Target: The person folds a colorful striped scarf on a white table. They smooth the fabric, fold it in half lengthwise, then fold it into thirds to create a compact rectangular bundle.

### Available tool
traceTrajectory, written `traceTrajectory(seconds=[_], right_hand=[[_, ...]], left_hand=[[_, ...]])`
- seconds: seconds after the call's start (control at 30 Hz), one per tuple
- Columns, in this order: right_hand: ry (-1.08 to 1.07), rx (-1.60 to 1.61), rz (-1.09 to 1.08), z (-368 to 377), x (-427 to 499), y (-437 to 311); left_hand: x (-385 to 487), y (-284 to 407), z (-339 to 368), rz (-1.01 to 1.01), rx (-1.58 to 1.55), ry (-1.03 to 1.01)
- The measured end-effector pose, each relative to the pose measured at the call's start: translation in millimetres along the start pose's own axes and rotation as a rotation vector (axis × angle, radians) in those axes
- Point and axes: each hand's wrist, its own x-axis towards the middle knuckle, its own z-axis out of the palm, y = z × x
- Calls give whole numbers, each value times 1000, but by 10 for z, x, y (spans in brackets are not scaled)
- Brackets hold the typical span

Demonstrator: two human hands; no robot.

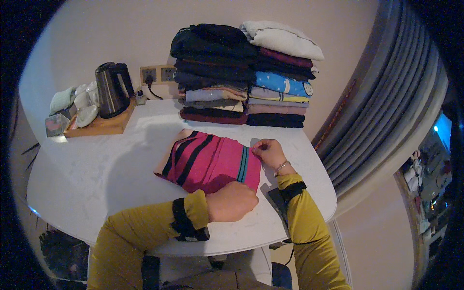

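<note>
A pink garment with black stripes and a teal band (217, 159) lies folded flat on the white table (145, 203). My left hand (232, 202) rests at the garment's near right edge, its fingers curled; the fingertips are hidden under the hand. At the far right corner my right hand (267, 152) pinches the cloth's edge between thumb and fingers. Beyond the garment stand two tall stacks of folded clothes, a mostly dark one (214, 69) and one with a light grey piece (282, 38) on top.
A wooden tray (108, 127) at the far left holds an electric kettle (111, 90) and white cups. Beside it stand a clear box (57, 125) and a small bottle (140, 98). Behind are wall sockets (157, 74). A grey curtain (384, 108) hangs at the right. A dark flat object (278, 201) lies by my right forearm.
</note>
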Motion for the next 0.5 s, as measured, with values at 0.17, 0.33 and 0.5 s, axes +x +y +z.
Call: traceTrajectory(seconds=[0.17, 0.33, 0.5], right_hand=[[64, -27, -204, -109, -114, -323], [-351, -117, -565, -5, -201, -517], [-387, -1, -462, -46, -230, -588]], left_hand=[[-18, -43, 35, 32, -140, 107], [-19, -164, -20, 10, -368, -72], [-174, -654, -229, -133, 58, 18]])
